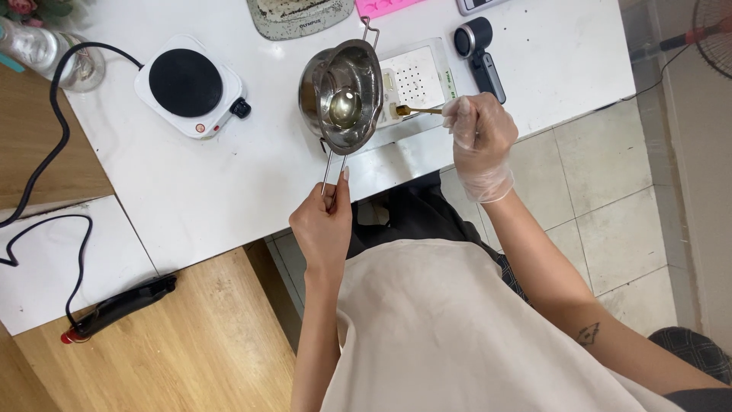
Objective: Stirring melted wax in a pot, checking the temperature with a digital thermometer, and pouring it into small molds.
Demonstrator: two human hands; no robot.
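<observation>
Gripping the thin wire handle of a small metal pot (341,95), the bare left hand (323,225) holds it tilted above the white table (252,172), close to the table's near edge. A little clear liquid sits in the bottom of the pot. The right hand (480,141), in a clear plastic glove, pinches a small gold spoon (415,111) whose tip reaches toward the pot's rim, over a white tray with a grid of small holes (415,76). Left of the pot stands a white hot plate (191,84) with a black round top, well apart from it, with open tabletop between them. A black handheld device (479,53) lies just beyond the tray. The table's near edge runs just under both hands; right of it is open tiled floor (610,206).
</observation>
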